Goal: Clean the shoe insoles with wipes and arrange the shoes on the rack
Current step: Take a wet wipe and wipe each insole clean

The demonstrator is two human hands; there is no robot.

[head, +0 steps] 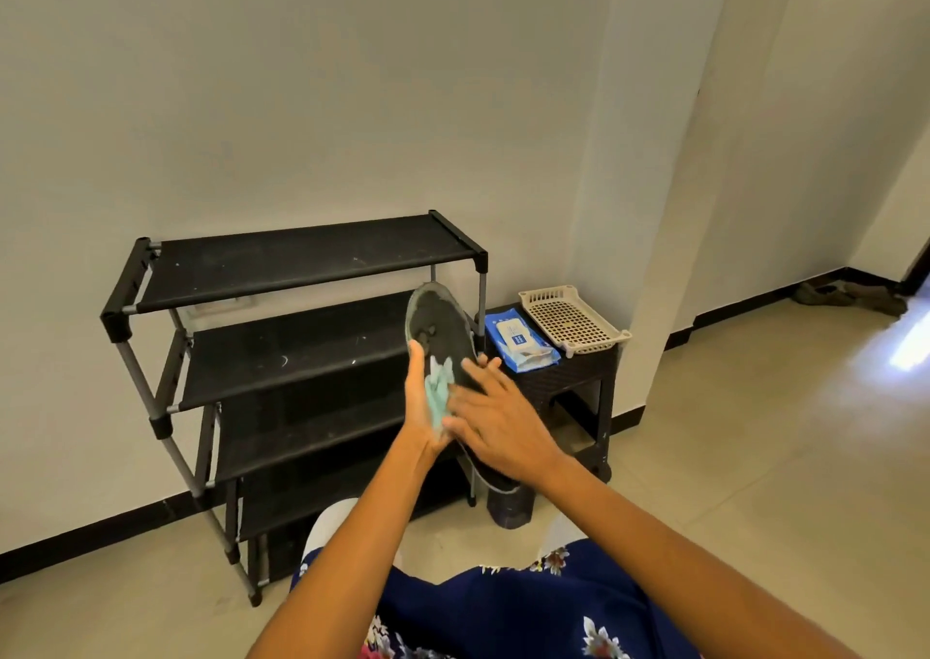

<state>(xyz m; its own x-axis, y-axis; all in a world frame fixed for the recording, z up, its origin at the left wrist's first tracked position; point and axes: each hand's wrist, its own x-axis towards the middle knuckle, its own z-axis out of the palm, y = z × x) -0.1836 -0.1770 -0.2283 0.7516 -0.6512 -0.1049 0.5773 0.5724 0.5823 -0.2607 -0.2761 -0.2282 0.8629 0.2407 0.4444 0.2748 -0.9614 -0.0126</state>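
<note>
We grip an insole (437, 326) in our left hand (420, 407), flat-fingered right hand (495, 424) pressing a wipe (439, 392); the rack (302, 266) holds no shoes.

Rack (302, 266): black fabric shelves w/ pale scuffs, grey metal poles, black joints. Insole (438, 329): dark grey, worn pale-green rim. Wipe (439, 397) was light teal. Wipes pack (521, 339): blue w/ white label. Basket (573, 324): cream, perforated grid. Stool (578, 381): dark brown woven texture. Garment (528, 608): navy w/ white/red floral print. Walls off-white, skirting black, floor (729, 457) beige tile.
</note>
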